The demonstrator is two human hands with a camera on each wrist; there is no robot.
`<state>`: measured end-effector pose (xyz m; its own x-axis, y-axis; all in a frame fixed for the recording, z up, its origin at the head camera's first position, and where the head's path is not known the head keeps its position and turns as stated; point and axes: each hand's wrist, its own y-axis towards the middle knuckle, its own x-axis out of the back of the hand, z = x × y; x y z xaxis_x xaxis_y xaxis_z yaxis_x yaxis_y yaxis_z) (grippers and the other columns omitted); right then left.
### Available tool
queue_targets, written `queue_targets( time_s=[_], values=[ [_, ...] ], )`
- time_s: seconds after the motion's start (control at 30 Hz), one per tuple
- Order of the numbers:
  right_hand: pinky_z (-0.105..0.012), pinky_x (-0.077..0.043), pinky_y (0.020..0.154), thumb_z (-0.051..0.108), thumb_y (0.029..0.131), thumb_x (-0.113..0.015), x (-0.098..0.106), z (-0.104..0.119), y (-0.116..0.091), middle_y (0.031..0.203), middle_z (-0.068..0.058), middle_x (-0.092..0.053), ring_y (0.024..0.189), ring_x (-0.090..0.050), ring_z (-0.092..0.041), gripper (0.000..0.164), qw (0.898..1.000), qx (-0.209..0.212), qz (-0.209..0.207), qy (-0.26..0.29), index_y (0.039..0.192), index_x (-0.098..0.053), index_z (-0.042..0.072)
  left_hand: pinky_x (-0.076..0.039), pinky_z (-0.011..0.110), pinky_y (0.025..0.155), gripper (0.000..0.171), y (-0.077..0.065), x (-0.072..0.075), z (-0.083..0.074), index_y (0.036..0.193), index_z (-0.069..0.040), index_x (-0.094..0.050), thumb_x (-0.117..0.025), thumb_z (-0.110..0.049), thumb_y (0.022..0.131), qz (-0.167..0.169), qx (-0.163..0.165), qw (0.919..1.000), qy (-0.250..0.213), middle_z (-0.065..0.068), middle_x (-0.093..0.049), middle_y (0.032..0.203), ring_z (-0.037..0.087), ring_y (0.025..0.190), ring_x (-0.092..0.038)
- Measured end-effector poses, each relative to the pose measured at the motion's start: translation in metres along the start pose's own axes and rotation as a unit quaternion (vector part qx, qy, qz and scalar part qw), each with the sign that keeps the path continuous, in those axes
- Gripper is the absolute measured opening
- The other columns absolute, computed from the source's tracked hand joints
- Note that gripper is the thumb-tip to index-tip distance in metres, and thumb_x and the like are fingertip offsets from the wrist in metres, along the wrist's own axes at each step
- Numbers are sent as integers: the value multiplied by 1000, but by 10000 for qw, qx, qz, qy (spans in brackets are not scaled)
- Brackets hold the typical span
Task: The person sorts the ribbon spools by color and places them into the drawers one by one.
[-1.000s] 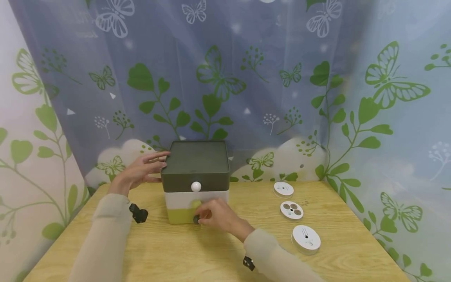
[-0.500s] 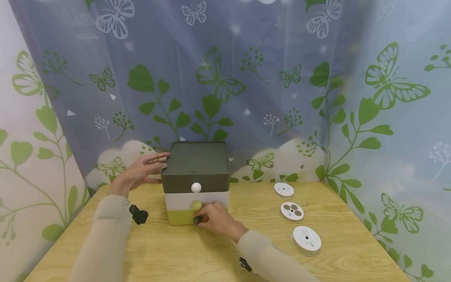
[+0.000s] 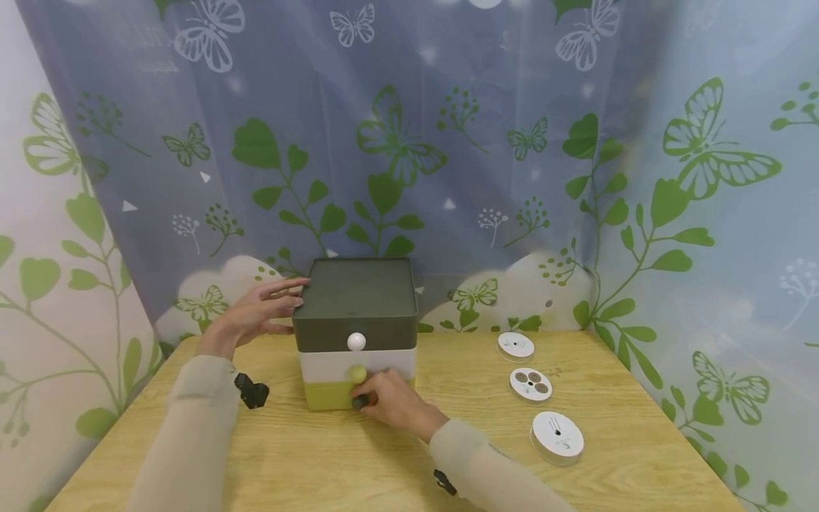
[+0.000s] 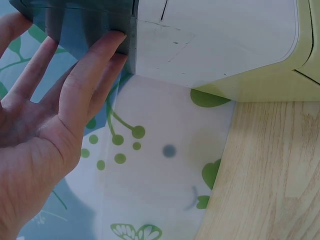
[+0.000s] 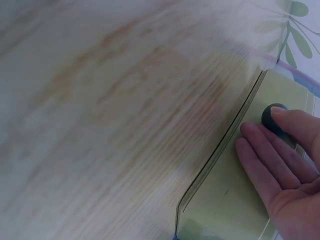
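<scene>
A small three-tier drawer box stands on the table. Its dark grey top tier [image 3: 358, 288] has a white knob [image 3: 356, 342], the white middle tier [image 3: 320, 365] a yellow-green knob [image 3: 357, 373]. The yellow-green bottom drawer [image 3: 325, 396] carries a dark round knob [image 3: 360, 402]. My right hand [image 3: 398, 403] pinches that dark knob between thumb and fingers; in the right wrist view the other fingers lie along the drawer front [image 5: 225, 192]. My left hand [image 3: 256, 311] touches the top tier's left side with extended fingers [image 4: 82, 82].
To the right on the wooden table [image 3: 307, 469] lie three white reels: a far one [image 3: 515, 345], a middle one with round cutouts [image 3: 530, 385] and a larger near one [image 3: 558, 435]. A curtain [image 3: 486, 178] with butterflies and leaves hangs behind.
My right forearm has shifted slightly left while the hand stays at the dark knob. The left hand, the box and the reels keep their places.
</scene>
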<state>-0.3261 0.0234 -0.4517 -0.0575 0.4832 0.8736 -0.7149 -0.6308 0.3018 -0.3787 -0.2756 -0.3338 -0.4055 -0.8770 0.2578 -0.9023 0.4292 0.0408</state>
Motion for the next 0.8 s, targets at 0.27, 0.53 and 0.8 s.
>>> queue_targets(
  time_s=[0.27, 0.53, 0.8],
  values=[
    [-5, -46, 61, 11, 86, -84, 0, 4, -8, 92, -1, -82, 66, -63, 6, 24, 9997, -20, 198, 118, 110, -83, 13, -58, 46, 98, 64, 1, 1, 3, 165, -14, -27, -55, -27, 109, 3, -1, 10000, 43, 22, -11, 172, 49, 153, -25],
    [-6, -48, 58, 13, 87, -84, 2, 10, -16, 92, -1, -82, 62, -59, 10, 25, 9980, -248, 357, 468, 112, -82, 13, -58, 44, 97, 65, 1, 0, 3, 165, -13, -26, -55, -26, 109, -8, 42, 10000, 2, 21, -9, 173, 49, 152, -24],
    [-5, -49, 60, 11, 86, -85, 2, 15, -24, 96, -1, -82, 66, -64, 10, 27, 9976, -227, 385, 522, 112, -82, 14, -58, 46, 99, 66, 0, -1, 1, 165, -13, -25, -55, -28, 108, -15, 25, 10000, 47, 21, -7, 173, 51, 153, -24]
  ],
)
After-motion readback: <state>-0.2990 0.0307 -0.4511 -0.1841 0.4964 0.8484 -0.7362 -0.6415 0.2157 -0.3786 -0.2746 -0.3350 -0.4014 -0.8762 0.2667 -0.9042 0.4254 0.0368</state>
